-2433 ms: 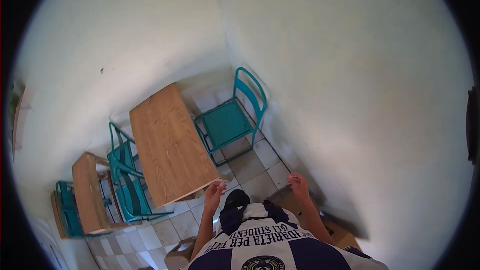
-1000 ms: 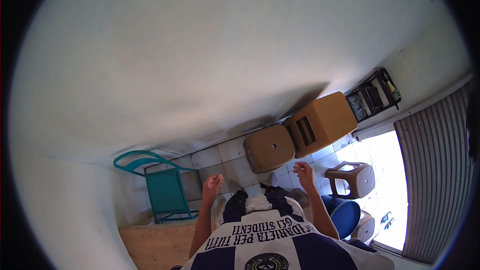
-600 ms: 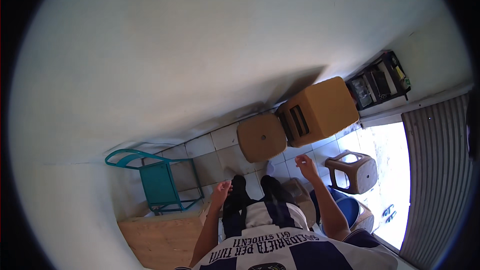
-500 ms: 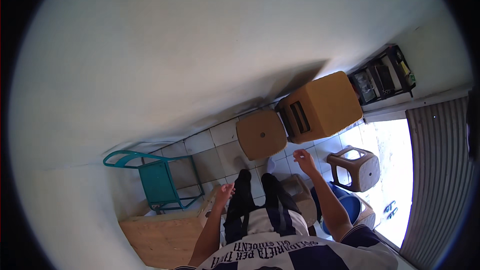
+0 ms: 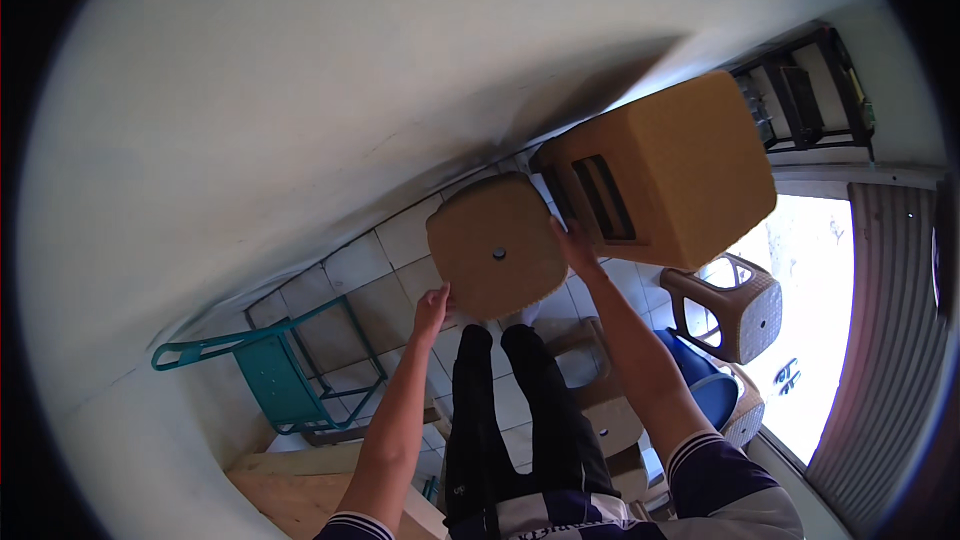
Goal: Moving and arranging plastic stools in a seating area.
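Note:
A brown plastic stool (image 5: 500, 252) with a squarish seat and a small hole in its middle is in front of my feet. On its left edge is my left hand (image 5: 432, 312), fingers closed at the rim. My right hand (image 5: 576, 248) grips the opposite side, its fingertips partly hidden by the seat edge. The stool's legs are hidden under the seat. Right beside it, past my right hand, stands a tall orange-brown box-shaped plastic piece (image 5: 700, 165) with slots in its side.
A teal metal-framed chair (image 5: 285, 380) is at the left, by a wooden table (image 5: 300, 500). Another brown stool (image 5: 752, 320) stands near the bright doorway, beside a blue tub (image 5: 700, 380). More stools (image 5: 612, 425) are by my right leg. A dark rack (image 5: 810, 105) is at far right; a wall runs ahead.
Both hands have reached forward and taken hold of the stool's sides. The stool and the tall plastic piece look larger and nearer, as my view has come lower.

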Demonstrator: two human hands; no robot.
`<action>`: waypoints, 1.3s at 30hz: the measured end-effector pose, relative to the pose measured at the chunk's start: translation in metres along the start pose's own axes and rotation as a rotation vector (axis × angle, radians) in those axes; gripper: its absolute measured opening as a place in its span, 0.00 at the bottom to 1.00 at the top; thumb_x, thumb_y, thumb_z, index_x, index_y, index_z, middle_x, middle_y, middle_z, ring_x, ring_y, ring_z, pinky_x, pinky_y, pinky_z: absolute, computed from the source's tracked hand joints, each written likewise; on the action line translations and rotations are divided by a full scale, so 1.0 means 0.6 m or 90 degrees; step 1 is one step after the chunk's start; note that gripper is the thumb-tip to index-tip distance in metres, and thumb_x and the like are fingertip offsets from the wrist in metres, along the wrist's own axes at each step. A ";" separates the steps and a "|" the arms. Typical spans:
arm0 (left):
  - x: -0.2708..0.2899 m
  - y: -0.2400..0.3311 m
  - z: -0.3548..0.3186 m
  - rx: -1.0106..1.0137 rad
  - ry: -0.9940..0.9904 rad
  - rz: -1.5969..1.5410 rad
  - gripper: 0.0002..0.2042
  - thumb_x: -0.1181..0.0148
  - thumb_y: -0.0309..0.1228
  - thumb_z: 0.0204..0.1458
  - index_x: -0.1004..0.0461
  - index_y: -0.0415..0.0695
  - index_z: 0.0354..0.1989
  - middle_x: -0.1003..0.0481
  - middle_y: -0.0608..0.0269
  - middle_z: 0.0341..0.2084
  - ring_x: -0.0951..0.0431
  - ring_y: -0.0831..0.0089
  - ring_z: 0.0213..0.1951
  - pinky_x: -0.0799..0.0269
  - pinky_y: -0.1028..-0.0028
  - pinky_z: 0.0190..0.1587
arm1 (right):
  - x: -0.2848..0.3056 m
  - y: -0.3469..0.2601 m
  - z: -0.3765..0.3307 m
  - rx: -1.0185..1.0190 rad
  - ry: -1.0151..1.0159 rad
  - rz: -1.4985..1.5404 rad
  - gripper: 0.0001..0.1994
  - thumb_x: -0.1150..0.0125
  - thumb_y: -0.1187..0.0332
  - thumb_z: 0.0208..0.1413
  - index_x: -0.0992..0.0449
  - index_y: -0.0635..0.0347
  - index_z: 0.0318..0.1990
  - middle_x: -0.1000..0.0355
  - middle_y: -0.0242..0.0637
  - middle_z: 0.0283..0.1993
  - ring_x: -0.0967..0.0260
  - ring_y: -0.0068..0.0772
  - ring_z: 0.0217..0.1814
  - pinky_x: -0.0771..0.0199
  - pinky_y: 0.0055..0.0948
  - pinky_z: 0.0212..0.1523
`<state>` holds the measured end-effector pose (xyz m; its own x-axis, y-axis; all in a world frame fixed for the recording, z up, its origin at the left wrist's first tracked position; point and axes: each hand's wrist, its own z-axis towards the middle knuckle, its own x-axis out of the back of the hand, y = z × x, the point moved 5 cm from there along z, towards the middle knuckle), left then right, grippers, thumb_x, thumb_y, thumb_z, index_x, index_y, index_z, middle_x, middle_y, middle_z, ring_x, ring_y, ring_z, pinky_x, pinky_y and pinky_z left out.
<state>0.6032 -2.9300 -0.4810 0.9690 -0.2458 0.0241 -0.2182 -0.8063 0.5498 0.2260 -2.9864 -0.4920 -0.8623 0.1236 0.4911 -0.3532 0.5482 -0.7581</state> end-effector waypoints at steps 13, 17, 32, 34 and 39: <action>0.051 -0.019 0.111 -0.064 0.102 -0.322 0.42 0.63 0.69 0.57 0.40 0.45 0.67 0.32 0.62 0.60 0.31 0.70 0.57 0.38 0.73 0.59 | -0.107 -0.057 0.009 -0.027 -0.113 0.136 0.35 0.48 0.37 0.60 0.20 0.70 0.39 0.21 0.43 0.35 0.24 0.34 0.43 0.30 0.34 0.48; 0.038 -0.008 0.093 -0.019 0.268 -0.262 0.37 0.59 0.64 0.60 0.28 0.40 0.58 0.23 0.61 0.48 0.23 0.74 0.48 0.30 0.75 0.48 | -0.087 -0.039 0.008 -0.119 -0.150 0.103 0.36 0.38 0.35 0.51 0.19 0.69 0.38 0.21 0.41 0.35 0.24 0.33 0.44 0.28 0.32 0.48; 0.020 0.042 0.011 -0.113 0.124 -0.473 0.34 0.68 0.60 0.65 0.39 0.46 0.67 0.33 0.60 0.62 0.32 0.66 0.61 0.36 0.67 0.61 | -0.057 -0.069 -0.072 -0.143 -0.097 0.121 0.42 0.39 0.33 0.50 0.29 0.72 0.50 0.27 0.47 0.44 0.29 0.35 0.47 0.30 0.31 0.49; 0.026 0.056 -0.026 -0.122 0.117 -0.457 0.32 0.70 0.59 0.65 0.42 0.50 0.68 0.36 0.63 0.63 0.35 0.66 0.63 0.35 0.66 0.61 | -0.052 -0.091 -0.097 -0.138 -0.092 0.139 0.42 0.39 0.33 0.51 0.30 0.71 0.52 0.27 0.47 0.45 0.29 0.34 0.48 0.30 0.30 0.50; 0.051 0.057 -0.103 -0.123 0.162 -0.455 0.30 0.69 0.54 0.68 0.37 0.44 0.66 0.32 0.61 0.61 0.32 0.68 0.61 0.38 0.68 0.62 | -0.025 -0.136 -0.160 -0.170 -0.116 0.169 0.38 0.40 0.37 0.55 0.31 0.68 0.54 0.28 0.44 0.48 0.32 0.30 0.51 0.33 0.28 0.53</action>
<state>0.6322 -2.9319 -0.4100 0.8683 0.4480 -0.2128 0.4705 -0.6079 0.6396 0.3028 -2.9533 -0.3964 -0.9693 0.1539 0.1917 -0.0245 0.7155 -0.6982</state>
